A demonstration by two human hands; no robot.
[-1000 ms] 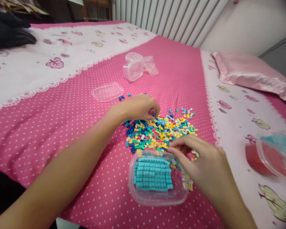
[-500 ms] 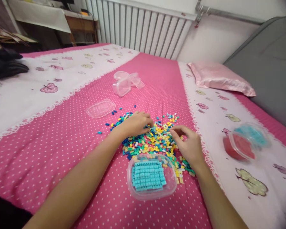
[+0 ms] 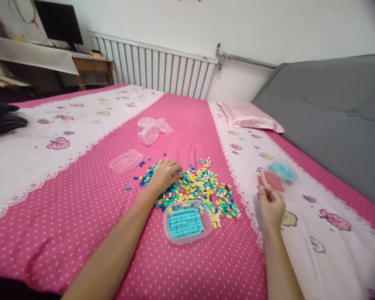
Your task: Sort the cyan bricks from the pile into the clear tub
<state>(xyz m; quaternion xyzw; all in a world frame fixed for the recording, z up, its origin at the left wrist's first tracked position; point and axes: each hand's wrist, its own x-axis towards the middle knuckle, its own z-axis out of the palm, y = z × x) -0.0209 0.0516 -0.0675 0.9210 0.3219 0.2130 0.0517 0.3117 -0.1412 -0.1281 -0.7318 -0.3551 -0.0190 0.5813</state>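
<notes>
Left hand (image 3: pixel 163 178): curled over loose blocks (image 3: pixel 203 187) on bed (image 3: pixel 231 266); grip hidden.
Right hand (image 3: pixel 271 206): fingers bent, just beside red tub (image 3: pixel 260 179); cannot tell whether pinching.
Clear tub (image 3: pixel 187 241): turquoise blocks (image 3: pixel 185 222) in rows.
Red tub: red inside.
Blue tub (image 3: pixel 295 174): blue inside.

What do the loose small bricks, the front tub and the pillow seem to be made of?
Small bricks: probably moulded plastic, given blocky shapes in bright, even colours.
Front tub: likely thin, clear plastic, smooth; bricks show through its far wall.
Pillow: satin-like fabric, judging by its soft sheen; fibre unclear.
</notes>
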